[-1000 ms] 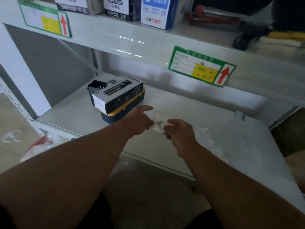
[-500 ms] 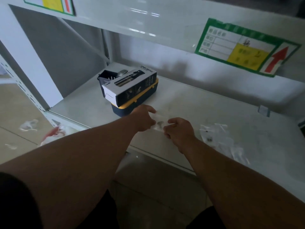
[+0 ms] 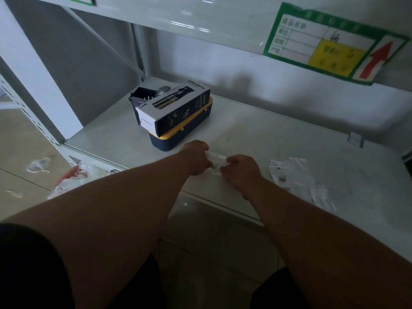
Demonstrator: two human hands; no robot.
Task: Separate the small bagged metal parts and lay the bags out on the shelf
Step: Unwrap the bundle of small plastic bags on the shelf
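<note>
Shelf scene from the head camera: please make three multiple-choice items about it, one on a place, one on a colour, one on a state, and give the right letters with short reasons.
1. Where do the loose bags lie?
A. right of the right hand
B. on the box
C. on the floor

2. What colour is the arrow on the label?
A. blue
B. red
C. black

3. How is the small bag held?
A. by neither hand
B. by the left hand alone
C. pinched between both hands

Answers: 1 A, they lie on the shelf beyond that hand. 2 B, a red arrow beside the yellow patch. 3 C, each hand grips one end.
</note>
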